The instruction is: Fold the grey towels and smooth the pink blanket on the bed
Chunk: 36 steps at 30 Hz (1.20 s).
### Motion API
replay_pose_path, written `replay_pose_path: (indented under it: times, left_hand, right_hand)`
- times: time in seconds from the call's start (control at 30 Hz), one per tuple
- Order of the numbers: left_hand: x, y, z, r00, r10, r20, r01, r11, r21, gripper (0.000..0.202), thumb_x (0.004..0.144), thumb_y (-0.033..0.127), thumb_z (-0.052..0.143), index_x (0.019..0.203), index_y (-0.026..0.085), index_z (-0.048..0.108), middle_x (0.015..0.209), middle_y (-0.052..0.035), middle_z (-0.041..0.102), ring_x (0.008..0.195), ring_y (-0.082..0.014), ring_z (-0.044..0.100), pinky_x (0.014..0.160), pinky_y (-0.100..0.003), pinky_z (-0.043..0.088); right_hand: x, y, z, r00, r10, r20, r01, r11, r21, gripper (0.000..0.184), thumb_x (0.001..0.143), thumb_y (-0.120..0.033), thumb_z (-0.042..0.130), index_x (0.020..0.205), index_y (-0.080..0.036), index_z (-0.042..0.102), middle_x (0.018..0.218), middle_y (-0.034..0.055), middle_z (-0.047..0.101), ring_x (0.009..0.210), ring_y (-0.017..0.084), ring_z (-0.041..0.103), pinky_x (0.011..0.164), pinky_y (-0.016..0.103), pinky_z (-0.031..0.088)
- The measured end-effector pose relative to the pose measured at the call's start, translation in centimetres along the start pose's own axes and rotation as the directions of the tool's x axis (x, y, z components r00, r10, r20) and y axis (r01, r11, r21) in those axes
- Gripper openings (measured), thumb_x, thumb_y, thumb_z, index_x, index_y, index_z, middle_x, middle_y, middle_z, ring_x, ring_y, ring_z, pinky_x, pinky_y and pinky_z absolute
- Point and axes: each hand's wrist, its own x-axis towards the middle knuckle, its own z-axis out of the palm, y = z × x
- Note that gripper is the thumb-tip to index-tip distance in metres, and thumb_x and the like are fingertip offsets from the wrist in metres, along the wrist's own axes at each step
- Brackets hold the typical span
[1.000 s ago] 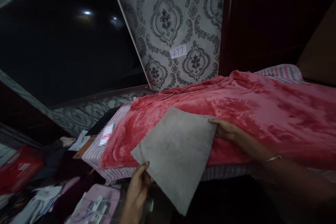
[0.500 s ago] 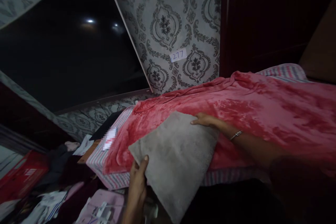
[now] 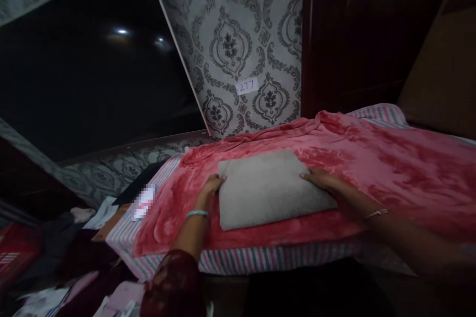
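Note:
A flat grey cloth (image 3: 273,189), plush-looking and roughly four-sided, is spread between my two hands over a red blanket (image 3: 178,208). My left hand (image 3: 213,184) pinches its left edge, thumb on top and fingers underneath. On the other side, my right hand (image 3: 319,178) grips the right edge in the same way. The cloth's near edge lies low over the blanket; whether its whole underside rests there I cannot tell. Beneath the blanket is a striped sheet (image 3: 260,260), showing along the front.
A large dark screen (image 3: 92,69) stands at the left, by a patterned wall with a paper label (image 3: 247,86) marked 277. Clothes and a red container (image 3: 18,252) lie at the lower left. A brown panel (image 3: 442,64) leans at the right.
The grey cloth has gone from hanging tilted near me to lying flatter over the blanket. My left hand has moved forward and up with it; my right hand has shifted slightly right.

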Motion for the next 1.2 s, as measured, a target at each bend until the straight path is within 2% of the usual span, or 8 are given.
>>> replay_pose_path:
  times: [0.13,0.27,0.37,0.47,0.67,0.87,1.07,1.2]
  left_hand:
    - [0.8,-2.0,1.0,0.998,-0.006,-0.063,0.011,0.996,0.091,0.031,0.059,0.018,0.087,0.085,0.013,0.071,0.089,-0.0199,0.076,0.104,-0.0406,0.07,0.093,-0.051,0.052]
    - [1.6,-1.2,1.1,0.977,0.127,-0.172,-0.091,0.974,0.206,0.04,0.064,0.014,0.079,0.102,0.015,0.07,0.125,-0.0238,0.069,0.135,-0.0409,0.053,0.11,-0.049,0.04]
    - [2.0,-0.1,3.1,0.949,0.278,-0.15,-0.225,0.927,0.3,0.047,0.067,0.011,0.074,0.113,0.017,0.068,0.147,-0.0213,0.054,0.148,-0.0339,0.037,0.121,-0.042,0.025]
    - [2.0,-0.5,6.1,0.905,0.425,-0.036,-0.346,0.78,0.522,0.048,0.075,0.017,0.071,0.123,0.016,0.064,0.156,-0.0228,0.044,0.152,-0.0338,0.027,0.125,-0.049,0.01]
    - [2.5,-4.4,8.6,0.871,0.486,0.076,-0.403,0.616,0.676,0.046,0.087,0.033,0.063,0.128,0.012,0.062,0.156,-0.0295,0.039,0.153,-0.0424,0.021,0.121,-0.063,0.004]
    - [3.2,-4.9,8.3,0.862,0.502,0.068,-0.415,0.622,0.664,0.051,0.087,0.036,0.063,0.133,0.013,0.063,0.156,-0.0277,0.04,0.153,-0.0413,0.022,0.122,-0.062,0.005]
    - [2.7,-4.2,8.8,0.898,0.407,0.167,-0.252,0.166,0.953,0.061,0.1,0.045,0.036,0.151,0.012,0.047,0.159,-0.0227,0.039,0.15,-0.0391,0.031,0.119,-0.06,0.026]
    - [2.7,-4.1,8.9,0.91,0.375,0.178,-0.211,0.048,0.976,0.064,0.102,0.048,0.027,0.154,0.013,0.042,0.16,-0.0202,0.038,0.149,-0.037,0.032,0.118,-0.057,0.03]
  right_hand:
    - [0.4,2.2,-0.6,0.996,0.094,-0.001,-0.093,0.973,-0.211,0.016,0.071,-0.034,0.072,0.078,-0.019,0.07,0.081,0.0101,0.072,0.084,0.03,0.068,0.08,0.043,0.055]
    - [1.7,-0.7,0.4,0.996,-0.069,-0.05,0.031,0.837,-0.546,0.048,0.084,-0.033,0.063,0.127,-0.012,0.065,0.125,0.0217,0.067,0.115,0.036,0.063,0.098,0.049,0.049]
    - [2.5,-4.6,4.5,0.961,-0.253,0.115,0.27,0.749,-0.605,0.06,0.091,-0.035,0.057,0.147,-0.013,0.051,0.151,0.0208,0.048,0.137,0.034,0.047,0.113,0.047,0.039]
    - [2.8,-7.3,10.0,0.911,-0.312,0.271,0.413,0.651,-0.637,0.063,0.097,-0.041,0.05,0.155,-0.016,0.042,0.161,0.0175,0.033,0.149,0.034,0.031,0.119,0.053,0.03]
    - [2.8,-5.8,15.3,0.86,-0.338,0.382,0.51,0.545,-0.666,0.059,0.102,-0.045,0.038,0.156,-0.022,0.04,0.163,0.0107,0.031,0.152,0.032,0.024,0.122,0.059,0.017]
    - [4.1,-4.7,14.3,0.858,-0.309,0.41,0.513,0.546,-0.663,0.061,0.102,-0.052,0.037,0.157,-0.026,0.039,0.164,0.0081,0.032,0.152,0.03,0.026,0.123,0.053,0.019]
    - [6.9,-2.6,9.8,0.943,-0.228,0.244,0.331,0.539,-0.775,0.061,0.102,-0.054,0.034,0.155,-0.023,0.044,0.162,0.0114,0.035,0.15,0.031,0.029,0.121,0.054,0.022]
    - [7.8,-0.5,7.0,0.989,-0.094,0.111,0.145,0.598,-0.788,0.063,0.102,-0.055,0.029,0.157,-0.027,0.038,0.166,0.0072,0.027,0.151,0.032,0.026,0.119,0.059,0.026]
